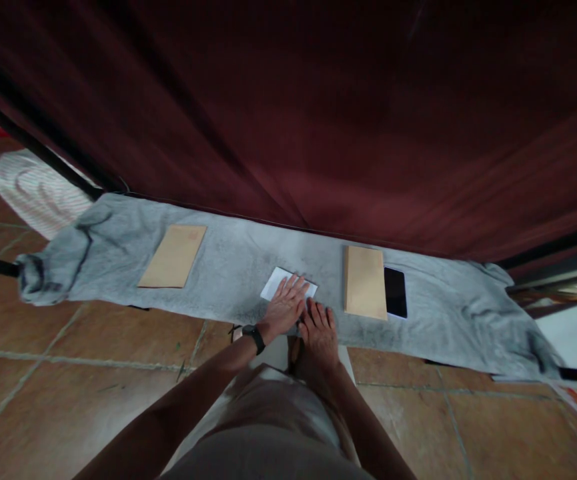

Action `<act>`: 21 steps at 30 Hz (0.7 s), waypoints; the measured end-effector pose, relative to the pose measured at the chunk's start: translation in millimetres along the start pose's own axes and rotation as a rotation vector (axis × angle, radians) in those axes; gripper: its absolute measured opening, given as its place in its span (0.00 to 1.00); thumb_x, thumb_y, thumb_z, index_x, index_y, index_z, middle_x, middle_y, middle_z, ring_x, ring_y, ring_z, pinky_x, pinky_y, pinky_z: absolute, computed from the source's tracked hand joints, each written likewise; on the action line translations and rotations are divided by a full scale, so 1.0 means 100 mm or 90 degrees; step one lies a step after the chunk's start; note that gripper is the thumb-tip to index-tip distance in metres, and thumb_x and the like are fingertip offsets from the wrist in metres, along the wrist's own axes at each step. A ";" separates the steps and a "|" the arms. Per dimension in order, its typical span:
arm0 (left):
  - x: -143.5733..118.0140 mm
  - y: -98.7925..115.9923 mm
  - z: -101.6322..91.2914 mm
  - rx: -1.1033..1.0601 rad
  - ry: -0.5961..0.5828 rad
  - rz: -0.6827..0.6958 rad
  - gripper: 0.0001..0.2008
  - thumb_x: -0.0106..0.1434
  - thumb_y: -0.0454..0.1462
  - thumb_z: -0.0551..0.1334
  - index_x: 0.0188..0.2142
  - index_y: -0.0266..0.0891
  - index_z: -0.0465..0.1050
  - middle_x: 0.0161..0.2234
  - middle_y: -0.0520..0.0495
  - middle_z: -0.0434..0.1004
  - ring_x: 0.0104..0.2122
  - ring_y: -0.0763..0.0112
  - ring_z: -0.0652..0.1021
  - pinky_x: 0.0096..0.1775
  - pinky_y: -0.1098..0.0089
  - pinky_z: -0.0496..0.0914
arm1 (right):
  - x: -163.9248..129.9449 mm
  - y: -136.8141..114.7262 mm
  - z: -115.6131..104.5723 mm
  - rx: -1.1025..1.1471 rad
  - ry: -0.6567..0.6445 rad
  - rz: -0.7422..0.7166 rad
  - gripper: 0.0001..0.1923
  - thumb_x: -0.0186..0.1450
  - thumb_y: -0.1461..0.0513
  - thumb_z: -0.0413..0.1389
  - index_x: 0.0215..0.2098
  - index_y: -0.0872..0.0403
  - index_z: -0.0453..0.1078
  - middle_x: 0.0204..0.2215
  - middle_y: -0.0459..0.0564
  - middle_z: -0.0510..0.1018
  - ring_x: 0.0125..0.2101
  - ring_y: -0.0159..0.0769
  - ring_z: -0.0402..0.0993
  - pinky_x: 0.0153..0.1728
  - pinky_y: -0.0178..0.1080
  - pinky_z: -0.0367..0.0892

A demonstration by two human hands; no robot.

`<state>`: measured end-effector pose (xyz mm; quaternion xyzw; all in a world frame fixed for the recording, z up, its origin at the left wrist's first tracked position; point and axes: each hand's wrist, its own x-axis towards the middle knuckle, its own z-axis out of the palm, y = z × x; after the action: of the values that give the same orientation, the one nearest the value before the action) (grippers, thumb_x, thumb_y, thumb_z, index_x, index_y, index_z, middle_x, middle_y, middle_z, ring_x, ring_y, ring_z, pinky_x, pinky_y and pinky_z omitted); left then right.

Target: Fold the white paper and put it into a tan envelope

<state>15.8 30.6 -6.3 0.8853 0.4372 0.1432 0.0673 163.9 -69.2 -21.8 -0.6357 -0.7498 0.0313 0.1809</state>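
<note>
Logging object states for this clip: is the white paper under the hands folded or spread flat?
Folded, it seems: the white paper shows as a small compact shape under the left hand, beside the right hand. Creases cannot be made out.

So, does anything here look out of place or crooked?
Mostly tidy. The grey cloth is bunched at both ends. The left brown envelope lies slanted, unlike the right envelope beside the phone. The left hand presses the white paper.
</note>
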 end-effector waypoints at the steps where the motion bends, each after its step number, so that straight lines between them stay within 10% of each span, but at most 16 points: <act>1: 0.02 0.04 0.02 -0.010 -0.019 0.030 0.25 0.75 0.39 0.47 0.68 0.41 0.63 0.70 0.45 0.61 0.71 0.60 0.57 0.70 0.51 0.51 | 0.00 0.00 0.00 0.003 -0.001 0.003 0.26 0.73 0.62 0.53 0.68 0.51 0.63 0.67 0.58 0.67 0.66 0.50 0.62 0.67 0.60 0.52; 10: -0.05 -0.20 0.03 0.003 0.002 -0.020 0.25 0.76 0.42 0.48 0.68 0.39 0.62 0.70 0.44 0.61 0.71 0.58 0.58 0.70 0.50 0.52 | 0.03 0.04 0.03 0.058 0.013 0.039 0.22 0.74 0.61 0.49 0.65 0.51 0.67 0.65 0.54 0.70 0.64 0.48 0.64 0.67 0.56 0.53; 21: -0.33 -0.41 -0.02 -0.024 0.103 -0.144 0.30 0.74 0.47 0.52 0.68 0.31 0.61 0.69 0.31 0.60 0.69 0.50 0.62 0.68 0.48 0.58 | 0.91 0.12 -0.01 0.322 0.056 0.289 0.16 0.66 0.65 0.54 0.50 0.54 0.76 0.52 0.61 0.79 0.55 0.49 0.73 0.60 0.50 0.63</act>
<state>-34.3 29.4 -20.6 0.8145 0.5356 0.2135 0.0640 164.6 21.0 -2.7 -0.7220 -0.5490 0.2283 0.3538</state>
